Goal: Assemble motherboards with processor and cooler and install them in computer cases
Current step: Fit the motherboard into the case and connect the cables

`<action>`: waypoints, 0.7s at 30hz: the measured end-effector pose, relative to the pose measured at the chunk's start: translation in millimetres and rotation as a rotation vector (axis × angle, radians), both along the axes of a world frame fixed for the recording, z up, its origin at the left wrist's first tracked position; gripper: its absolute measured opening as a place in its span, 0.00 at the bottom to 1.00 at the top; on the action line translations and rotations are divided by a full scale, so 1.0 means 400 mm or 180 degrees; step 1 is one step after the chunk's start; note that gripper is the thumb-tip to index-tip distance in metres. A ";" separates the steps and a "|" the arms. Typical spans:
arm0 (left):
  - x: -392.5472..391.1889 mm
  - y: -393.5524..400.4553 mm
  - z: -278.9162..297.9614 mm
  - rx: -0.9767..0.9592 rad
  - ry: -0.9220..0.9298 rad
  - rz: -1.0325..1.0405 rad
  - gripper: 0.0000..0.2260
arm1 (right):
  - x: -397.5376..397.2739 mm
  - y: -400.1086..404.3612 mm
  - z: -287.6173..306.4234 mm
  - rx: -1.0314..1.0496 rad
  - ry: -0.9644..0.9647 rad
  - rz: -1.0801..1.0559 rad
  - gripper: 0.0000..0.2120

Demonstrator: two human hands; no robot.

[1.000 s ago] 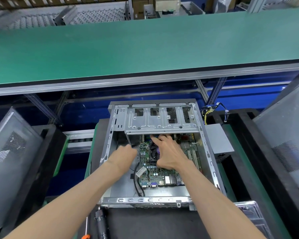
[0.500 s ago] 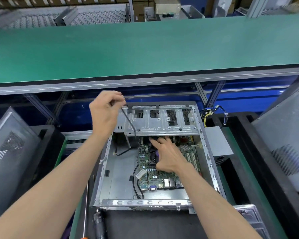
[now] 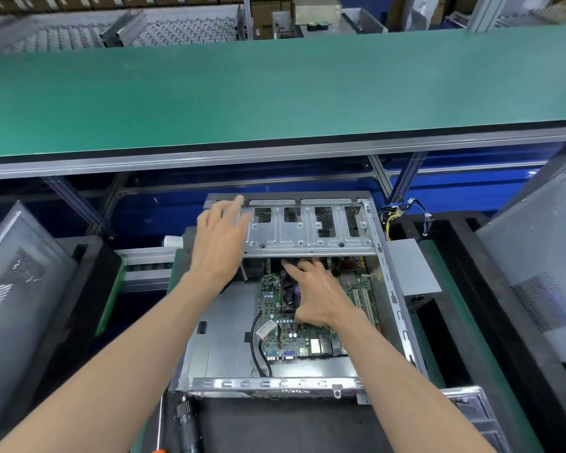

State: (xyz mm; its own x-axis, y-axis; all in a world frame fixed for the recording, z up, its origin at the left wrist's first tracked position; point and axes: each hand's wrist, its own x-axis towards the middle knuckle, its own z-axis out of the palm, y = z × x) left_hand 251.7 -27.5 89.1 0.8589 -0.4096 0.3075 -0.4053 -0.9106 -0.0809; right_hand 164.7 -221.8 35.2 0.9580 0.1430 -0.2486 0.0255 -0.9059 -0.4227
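An open computer case (image 3: 294,380) lies on its side in the lower middle of the frame, its sheet-metal frame resting on a dark mat at the near edge of the bench (image 3: 445,354). Inside it, right of centre, sits the green motherboard (image 3: 288,338), with its port block facing the bottom of the frame and a black cable (image 3: 257,351) curving down along its left edge. The cooler (image 3: 290,294), a dark square fan, is mounted on the board's upper half. The right hand (image 3: 317,297) rests on the cooler, fingers spread and reaching up under the metal drive cage (image 3: 311,230) that spans the top of the case; whether the fingertips grip anything beneath the cage cannot be told. The left hand (image 3: 221,238) hovers over the upper-left corner of the case with fingers stretched out wide, holding nothing, slightly blurred. Outside the case's upper-right corner hangs a bundle of coloured wires (image 3: 402,214), just above a grey power supply box (image 3: 412,269). A broad green conveyor belt (image 3: 275,93) runs across the upper half of the frame. At the bottom left, a screwdriver with an orange tip (image 3: 159,429) lies beside a black cylindrical tool (image 3: 187,426).
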 end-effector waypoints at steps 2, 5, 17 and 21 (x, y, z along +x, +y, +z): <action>-0.030 -0.025 -0.006 -0.0310 0.0028 -0.0619 0.23 | 0.000 0.000 -0.001 -0.0032 -0.0027 0.0009 0.50; -0.081 -0.058 -0.027 -0.0627 0.0544 -0.1129 0.12 | 0.000 0.000 0.000 -0.0038 -0.0036 -0.0009 0.49; -0.142 -0.070 -0.127 -0.1374 0.2508 0.1423 0.16 | -0.001 -0.004 0.009 0.0058 -0.0063 -0.0004 0.49; -0.132 -0.068 -0.176 -0.2113 0.3531 0.2036 0.17 | -0.001 -0.003 0.009 0.0035 -0.0076 -0.0003 0.49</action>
